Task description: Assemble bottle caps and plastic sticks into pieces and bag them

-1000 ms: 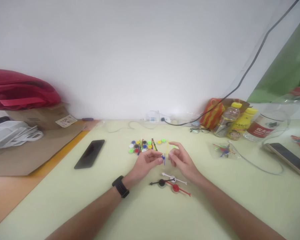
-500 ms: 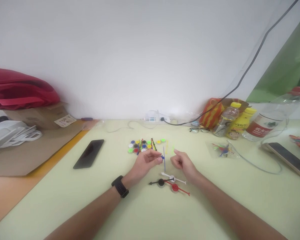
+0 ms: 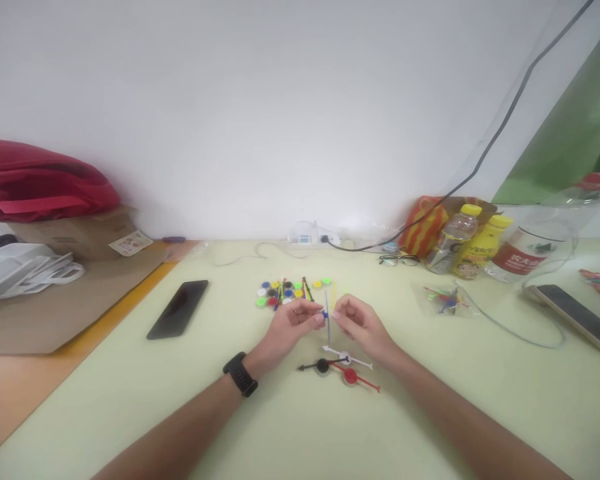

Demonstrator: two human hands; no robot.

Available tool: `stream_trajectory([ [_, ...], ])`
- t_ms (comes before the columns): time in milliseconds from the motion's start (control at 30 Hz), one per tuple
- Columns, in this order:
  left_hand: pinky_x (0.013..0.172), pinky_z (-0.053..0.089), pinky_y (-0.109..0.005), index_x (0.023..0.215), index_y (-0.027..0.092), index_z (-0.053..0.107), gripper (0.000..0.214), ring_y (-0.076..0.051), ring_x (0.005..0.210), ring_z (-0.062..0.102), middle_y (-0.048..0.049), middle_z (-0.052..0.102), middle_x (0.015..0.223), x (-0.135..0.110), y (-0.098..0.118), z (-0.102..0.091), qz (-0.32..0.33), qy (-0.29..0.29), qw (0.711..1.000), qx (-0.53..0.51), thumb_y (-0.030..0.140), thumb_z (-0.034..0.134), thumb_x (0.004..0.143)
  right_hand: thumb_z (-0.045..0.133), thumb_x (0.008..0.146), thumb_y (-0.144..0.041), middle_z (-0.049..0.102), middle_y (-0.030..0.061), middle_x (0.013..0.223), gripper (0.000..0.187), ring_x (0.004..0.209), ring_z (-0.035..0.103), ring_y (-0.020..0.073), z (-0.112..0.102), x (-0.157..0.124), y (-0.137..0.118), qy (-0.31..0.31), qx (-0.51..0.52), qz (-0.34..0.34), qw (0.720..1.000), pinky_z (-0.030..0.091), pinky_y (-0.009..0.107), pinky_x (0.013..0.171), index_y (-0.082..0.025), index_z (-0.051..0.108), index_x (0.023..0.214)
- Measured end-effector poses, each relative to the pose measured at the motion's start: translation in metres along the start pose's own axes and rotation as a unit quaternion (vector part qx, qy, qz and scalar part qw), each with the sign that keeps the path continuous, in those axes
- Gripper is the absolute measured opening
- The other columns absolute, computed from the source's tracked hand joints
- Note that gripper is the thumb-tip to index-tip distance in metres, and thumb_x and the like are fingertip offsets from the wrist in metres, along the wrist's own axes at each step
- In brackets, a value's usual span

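Note:
My left hand (image 3: 293, 325), with a black watch on the wrist, pinches a small blue disc threaded on a thin blue stick (image 3: 327, 317) that stands nearly upright. My right hand (image 3: 361, 327) is closed in a pinch on the same stick from the right. Just below my hands lie three assembled pieces: a white disc on a white stick (image 3: 347, 357), a black one (image 3: 322, 365) and a red one (image 3: 352, 377). Behind my hands sits a pile of coloured discs and sticks (image 3: 290, 292).
A black phone (image 3: 178, 309) lies to the left. A clear bag of coloured parts (image 3: 446, 299), glasses (image 3: 399, 260), bottles (image 3: 455, 247) and a tablet (image 3: 575, 318) are on the right. A red bag (image 3: 40, 180) and cardboard box stand far left.
My right hand drew back from the stick half a second ago, then returned and pinched it. The left hand kept holding the blue piece in place.

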State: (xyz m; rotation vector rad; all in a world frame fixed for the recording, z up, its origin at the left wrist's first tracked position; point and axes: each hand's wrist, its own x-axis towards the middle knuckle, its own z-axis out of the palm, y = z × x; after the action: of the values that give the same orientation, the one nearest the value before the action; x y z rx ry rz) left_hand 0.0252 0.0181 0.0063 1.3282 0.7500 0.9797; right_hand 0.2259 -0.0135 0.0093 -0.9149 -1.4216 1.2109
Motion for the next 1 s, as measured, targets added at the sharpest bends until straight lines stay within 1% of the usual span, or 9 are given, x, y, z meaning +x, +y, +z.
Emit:
stream_trajectory([
  [133,0.086,0.055,-0.031,0.103,0.015,0.074,0.035,-0.017,0.087,0.07,-0.007,0.075,0.096,-0.001,-0.001,0.001,-0.004,-0.002,1.0,0.0,0.038,0.086,0.08,0.071,0.092,-0.048,0.048,-0.0054,0.066,0.036,0.057,0.041,0.0102,-0.002,-0.001,0.002,-0.018,0.024,0.002,1.0,0.032,0.026,0.056,-0.021,0.051,0.08],
  [267,0.087,0.055,-0.031,0.104,0.015,0.074,0.035,-0.017,0.091,0.069,-0.0069,0.074,0.098,-0.001,-0.003,0.0,-0.003,-0.008,1.0,0.001,0.037,0.086,0.08,0.07,0.093,-0.047,0.053,-0.0034,0.067,0.037,0.057,0.045,0.011,-0.004,-0.002,0.002,-0.034,0.035,0.007,0.999,0.035,0.027,0.057,-0.021,0.05,0.077],
  [500,0.086,0.055,-0.03,0.104,0.015,0.073,0.034,-0.017,0.092,0.069,-0.0069,0.073,0.1,0.0,-0.006,-0.002,-0.01,-0.026,1.0,0.0,0.036,0.085,0.082,0.07,0.092,-0.049,0.054,-0.0025,0.067,0.037,0.057,0.044,0.0114,-0.003,-0.002,0.0,-0.036,0.032,0.004,0.999,0.035,0.028,0.057,-0.02,0.052,0.077],
  [600,0.087,0.055,-0.03,0.105,0.015,0.074,0.033,-0.017,0.092,0.068,-0.007,0.073,0.1,0.0,-0.005,-0.001,-0.007,-0.034,0.999,0.001,0.036,0.085,0.082,0.068,0.094,-0.048,0.049,-0.0036,0.065,0.037,0.057,0.04,0.0115,-0.004,-0.001,0.002,-0.038,0.033,0.002,0.999,0.032,0.028,0.057,-0.021,0.051,0.077],
  [667,0.087,0.055,-0.03,0.105,0.015,0.074,0.033,-0.017,0.093,0.068,-0.007,0.073,0.1,0.0,-0.006,-0.001,-0.007,-0.036,0.999,0.0,0.035,0.085,0.082,0.062,0.097,-0.049,0.045,-0.0036,0.065,0.039,0.057,0.036,0.0116,-0.004,-0.001,0.004,-0.037,0.044,0.004,0.998,0.028,0.028,0.055,-0.021,0.049,0.075],
  [767,0.087,0.055,-0.03,0.104,0.015,0.074,0.033,-0.017,0.092,0.069,-0.0068,0.073,0.098,0.0,-0.008,-0.002,-0.011,-0.034,0.999,-0.007,0.035,0.086,0.081,0.053,0.1,-0.051,0.04,-0.0024,0.068,0.043,0.058,0.031,0.0124,-0.006,0.001,0.007,-0.041,0.087,0.018,0.995,0.021,0.029,0.053,-0.022,0.041,0.071],
  [833,0.087,0.055,-0.03,0.103,0.014,0.074,0.033,-0.017,0.092,0.069,-0.0068,0.072,0.098,0.0,-0.009,-0.002,-0.013,-0.032,0.999,-0.008,0.034,0.087,0.08,0.052,0.1,-0.051,0.035,-0.0024,0.069,0.044,0.059,0.028,0.0129,-0.008,0.002,0.009,-0.047,0.112,0.024,0.992,0.017,0.03,0.053,-0.022,0.037,0.07],
  [900,0.087,0.055,-0.03,0.103,0.014,0.074,0.033,-0.017,0.091,0.069,-0.0068,0.072,0.098,0.0,-0.009,-0.002,-0.014,-0.031,0.999,-0.004,0.035,0.087,0.08,0.05,0.1,-0.052,0.032,-0.0026,0.069,0.045,0.06,0.024,0.0133,-0.008,0.003,0.011,-0.058,0.126,0.027,0.99,0.015,0.031,0.054,-0.022,0.036,0.069],
  [1000,0.087,0.056,-0.031,0.103,0.015,0.074,0.034,-0.018,0.092,0.069,-0.0073,0.073,0.099,0.0,-0.008,-0.002,-0.013,-0.029,0.999,0.006,0.036,0.087,0.08,0.044,0.101,-0.056,0.032,-0.0024,0.07,0.046,0.06,0.021,0.0139,-0.007,0.002,0.01,-0.072,0.13,0.03,0.988,0.015,0.031,0.054,-0.023,0.037,0.071],
])
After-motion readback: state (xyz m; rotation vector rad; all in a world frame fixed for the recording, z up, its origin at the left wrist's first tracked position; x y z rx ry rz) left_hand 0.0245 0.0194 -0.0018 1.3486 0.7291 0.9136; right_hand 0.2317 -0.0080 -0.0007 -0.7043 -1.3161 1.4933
